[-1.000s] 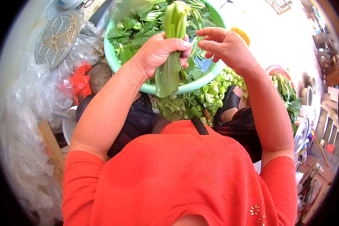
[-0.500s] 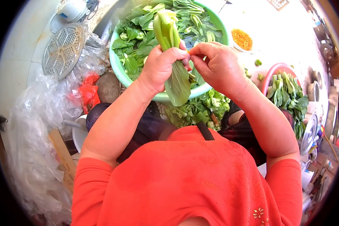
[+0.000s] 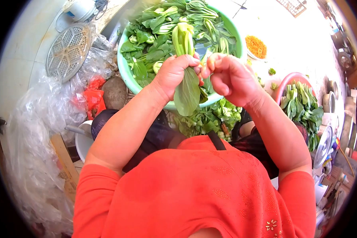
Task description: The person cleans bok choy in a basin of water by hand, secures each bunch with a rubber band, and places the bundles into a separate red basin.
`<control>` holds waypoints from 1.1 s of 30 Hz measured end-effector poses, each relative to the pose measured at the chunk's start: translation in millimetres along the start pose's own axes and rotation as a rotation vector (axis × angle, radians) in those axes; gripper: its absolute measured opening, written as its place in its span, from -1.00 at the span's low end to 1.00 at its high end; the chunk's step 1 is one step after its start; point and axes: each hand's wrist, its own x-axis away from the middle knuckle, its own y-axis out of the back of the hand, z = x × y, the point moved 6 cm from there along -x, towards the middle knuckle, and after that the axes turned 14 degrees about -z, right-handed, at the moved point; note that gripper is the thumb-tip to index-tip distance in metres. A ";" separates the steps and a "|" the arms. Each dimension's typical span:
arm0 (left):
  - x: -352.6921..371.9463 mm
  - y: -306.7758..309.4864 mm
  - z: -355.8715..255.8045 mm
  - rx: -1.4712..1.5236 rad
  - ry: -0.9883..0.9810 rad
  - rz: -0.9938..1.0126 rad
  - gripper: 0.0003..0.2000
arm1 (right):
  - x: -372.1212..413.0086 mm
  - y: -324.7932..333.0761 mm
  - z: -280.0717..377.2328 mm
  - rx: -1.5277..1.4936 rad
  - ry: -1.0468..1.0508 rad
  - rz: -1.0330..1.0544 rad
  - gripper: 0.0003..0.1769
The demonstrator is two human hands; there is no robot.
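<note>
My left hand (image 3: 174,75) is wrapped round a leafy green vegetable (image 3: 183,39), its pale stalks upward and a broad leaf hanging below. Close to its right side is my right hand (image 3: 231,75), thumb curled and fingertips pinched by the left fingertips; a thin yellowish strand seems to run there, but what it holds is too small to make out. Both hands are over the near part of a green basin (image 3: 124,73) full of the same greens. More leaves (image 3: 206,119) lie below the basin, between my legs.
At right, a pink basin (image 3: 282,85) holds greens. A bowl of orange shreds (image 3: 256,47) is beyond it. Plastic bags (image 3: 35,131), a round strainer (image 3: 68,51) and a stone-like lump (image 3: 115,92) are at left. A white bucket (image 3: 83,142) stands by my left leg.
The vegetable in my left hand has shifted slightly right and down. My right hand has moved a little right, with its fingers more spread from the thumb.
</note>
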 end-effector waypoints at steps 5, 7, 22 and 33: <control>-0.8 9.7 6.3 -0.035 0.002 -0.055 -0.85 | 9.4 -0.7 -20.5 0.148 -0.162 0.008 -0.69; 5.9 6.6 -0.4 -0.152 -0.049 -0.104 -0.86 | 14.7 -3.4 -3.1 0.269 -0.040 -0.054 -0.64; 30.3 -9.9 19.1 -0.898 0.066 0.276 -0.78 | 8.8 15.6 15.2 0.894 0.189 -0.043 -0.44; 5.9 7.6 -4.8 -0.576 -0.132 -0.118 -0.65 | 19.0 12.3 1.8 0.765 0.080 -0.048 -0.81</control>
